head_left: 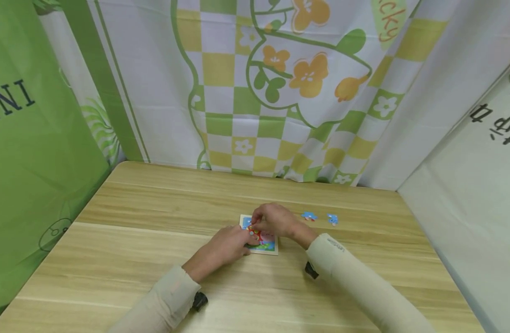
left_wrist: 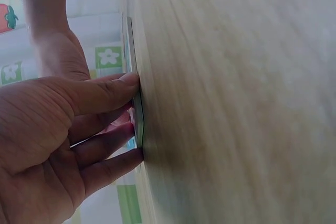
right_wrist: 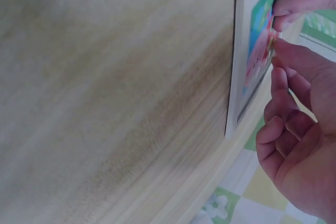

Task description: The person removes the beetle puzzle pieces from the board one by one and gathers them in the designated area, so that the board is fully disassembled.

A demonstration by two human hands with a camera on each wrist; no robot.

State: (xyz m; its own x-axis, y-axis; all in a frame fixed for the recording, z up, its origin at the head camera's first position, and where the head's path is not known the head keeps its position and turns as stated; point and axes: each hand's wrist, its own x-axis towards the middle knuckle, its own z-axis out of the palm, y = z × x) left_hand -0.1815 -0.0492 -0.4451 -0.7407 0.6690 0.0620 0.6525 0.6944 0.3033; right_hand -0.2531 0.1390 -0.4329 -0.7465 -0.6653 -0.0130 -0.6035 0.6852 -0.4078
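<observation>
A small square picture puzzle board (head_left: 268,248) with a pale frame lies flat on the table. My left hand (head_left: 227,245) rests at its left side; fairly straight fingers touch the picture and the thumb lies at the board's edge (left_wrist: 139,114). Above the picture, my right hand (head_left: 275,219) pinches a small puzzle piece between thumb and index finger, mostly hidden by the fingertips. In the right wrist view, the pinching fingertips (right_wrist: 281,48) are at the picture's surface, beside the pink printed figure (right_wrist: 257,59). The left fingers cover part of the picture.
Two loose blue puzzle pieces lie right of the board: one with red parts (head_left: 309,216) and another (head_left: 332,219) farther right. The wooden table (head_left: 155,199) meets a patterned curtain (head_left: 246,129) at the back. Green and white cloths hang at the sides.
</observation>
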